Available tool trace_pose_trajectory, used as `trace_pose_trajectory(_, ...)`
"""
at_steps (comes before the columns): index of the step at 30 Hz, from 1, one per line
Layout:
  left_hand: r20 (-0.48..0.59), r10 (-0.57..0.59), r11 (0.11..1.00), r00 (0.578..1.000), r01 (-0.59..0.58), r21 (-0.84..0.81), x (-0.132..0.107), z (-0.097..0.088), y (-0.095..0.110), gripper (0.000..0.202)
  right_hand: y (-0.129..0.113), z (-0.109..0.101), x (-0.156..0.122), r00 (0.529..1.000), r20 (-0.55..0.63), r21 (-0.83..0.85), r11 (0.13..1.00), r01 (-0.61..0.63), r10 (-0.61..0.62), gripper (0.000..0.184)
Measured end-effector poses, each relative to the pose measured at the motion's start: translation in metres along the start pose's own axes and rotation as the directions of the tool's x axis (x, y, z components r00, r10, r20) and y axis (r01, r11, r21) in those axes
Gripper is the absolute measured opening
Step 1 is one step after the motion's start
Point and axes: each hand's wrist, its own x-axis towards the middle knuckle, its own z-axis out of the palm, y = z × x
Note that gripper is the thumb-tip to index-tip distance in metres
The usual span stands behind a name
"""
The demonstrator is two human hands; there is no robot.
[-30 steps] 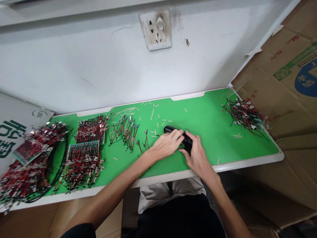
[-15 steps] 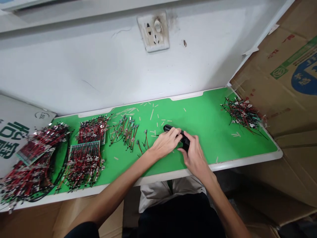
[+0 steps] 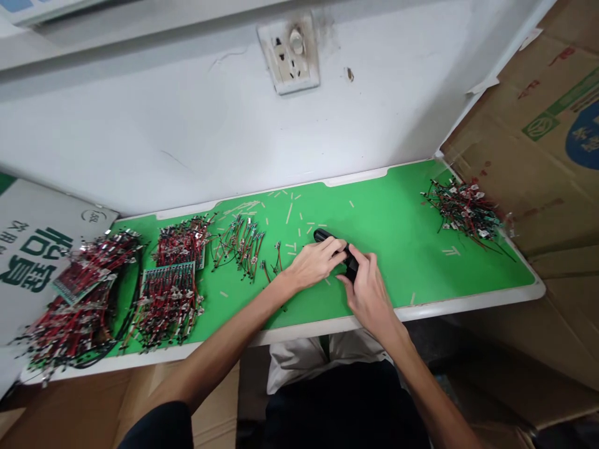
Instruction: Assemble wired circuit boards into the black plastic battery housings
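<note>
Both hands hold a long black plastic object [image 3: 322, 235] with a rounded end, just above the green mat [image 3: 397, 218]. What kind of thing it is, I cannot make out, since my fingers cover its middle. My left hand [image 3: 318, 260] lies over the top, its fingers bent around the object. My right hand [image 3: 369, 290] grips the near right end between thumb and fingers. Left of my left wrist lie a few small boards with thin wires [image 3: 277, 252]. Past them is a loose group of similar wired boards [image 3: 241, 243].
Stacks of green circuit boards with red and black wires [image 3: 171, 302] cover the left side. A tangled wire pile [image 3: 463, 209] lies at the right end. Pale strips [image 3: 289, 213] are scattered on the mat. A cardboard wall [image 3: 528, 206] stands right; a socket [image 3: 290, 56] is on the back wall.
The camera view has shifted slightly, so the tabletop things appear a little farther right. Both hands keep their hold on the black object with hardly any visible movement.
</note>
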Motion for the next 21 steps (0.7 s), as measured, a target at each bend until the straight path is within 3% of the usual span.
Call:
trace_pose_trajectory(7,-0.011,-0.018,0.998,1.0,0.017,-0.063,-0.003,0.003,0.0,0.028,0.004,-0.005,0.003,1.0,0.02,0.11,0.994,-0.013,0.011,0.06)
trace_pose_trajectory(11,-0.016,-0.101,0.99,0.995,0.099,-0.101,-0.006,-0.001,-0.001,0.026,0.004,-0.012,0.006,0.998,0.062,0.18,0.983,-0.037,0.026,0.06)
trace_pose_trajectory(14,-0.027,-0.13,0.986,0.991,0.127,-0.104,-0.007,-0.001,0.0,0.023,0.005,-0.013,0.006,0.998,0.066,0.175,0.984,-0.029,0.017,0.061)
trace_pose_trajectory(21,-0.004,-0.054,0.998,0.999,0.054,-0.028,0.0,0.001,0.002,0.022,0.003,-0.004,0.002,0.999,0.036,0.057,0.998,0.024,-0.026,0.056)
